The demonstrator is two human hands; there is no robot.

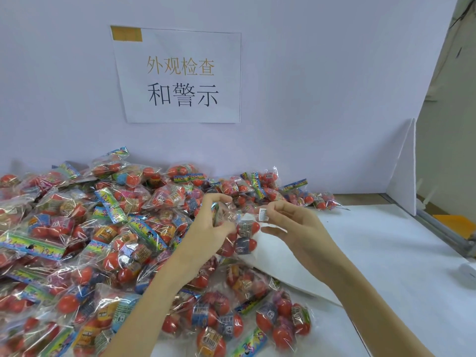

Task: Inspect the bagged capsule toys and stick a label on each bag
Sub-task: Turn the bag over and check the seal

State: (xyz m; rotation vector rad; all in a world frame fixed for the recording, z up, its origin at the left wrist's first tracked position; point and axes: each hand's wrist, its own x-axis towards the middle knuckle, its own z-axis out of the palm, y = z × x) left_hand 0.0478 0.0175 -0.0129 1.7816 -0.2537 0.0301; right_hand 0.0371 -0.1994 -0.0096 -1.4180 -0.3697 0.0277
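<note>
From the head view I see a large heap of bagged capsule toys covering the left and middle of the white desk, reaching back to the pale wall. A paper sign with printed Chinese characters hangs on that wall above the heap. A white divider panel stands upright at the desk's right edge, and a white sheet lies under my hands, partly tucked beneath the nearer bags. More bags crowd the front of the desk below my forearms, so the heap closes in on the working spot from the left, back and front.

My left hand holds one bag above the sheet, fingers and thumb curled round its colourful header end. The bag is clear crinkled film with red capsules inside, two plainly showing, each with a small dark printed band. My right hand pinches a small white label between thumb and forefinger, just beside the bag's upper right; I cannot tell whether the label touches the film.
</note>
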